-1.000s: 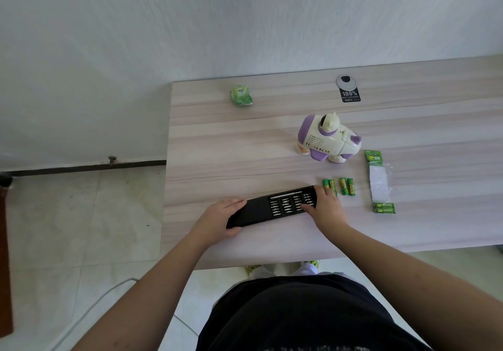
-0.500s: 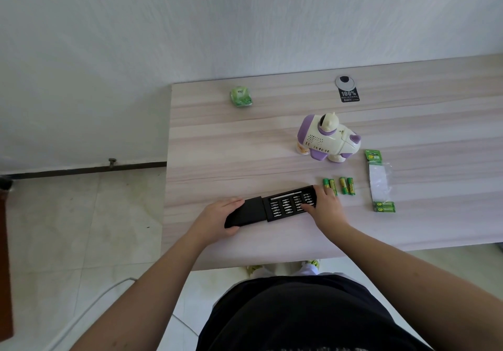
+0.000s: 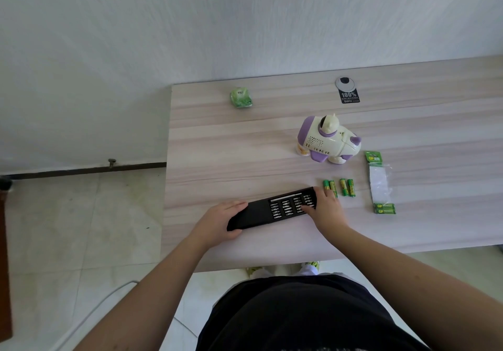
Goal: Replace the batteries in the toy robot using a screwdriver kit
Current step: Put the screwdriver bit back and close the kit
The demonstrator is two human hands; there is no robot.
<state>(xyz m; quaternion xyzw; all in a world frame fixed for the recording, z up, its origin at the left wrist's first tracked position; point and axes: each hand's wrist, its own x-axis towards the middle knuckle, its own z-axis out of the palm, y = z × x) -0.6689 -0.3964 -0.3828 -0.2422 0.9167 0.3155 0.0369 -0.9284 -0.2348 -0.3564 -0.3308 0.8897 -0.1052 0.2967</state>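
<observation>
**Two hands on the bit case, toy untouched**

Both hands work the screwdriver kit point(image 3: 275, 209) near the worktop point(image 3: 217, 146) front edge. The left hand point(image 3: 220, 221) clasps the black sleeve; the right hand point(image 3: 325, 209) lies with fingers flat on the exposed bit tray, clasping nothing. The step looks like opening the kit — next comes choosing a driver and bit. The toy robot point(image 3: 328, 141) stands at one o'clock from the kit, four loose batteries point(image 3: 339, 187) just right of it. Bit sizes and the toy's battery door cannot be made out.
</observation>
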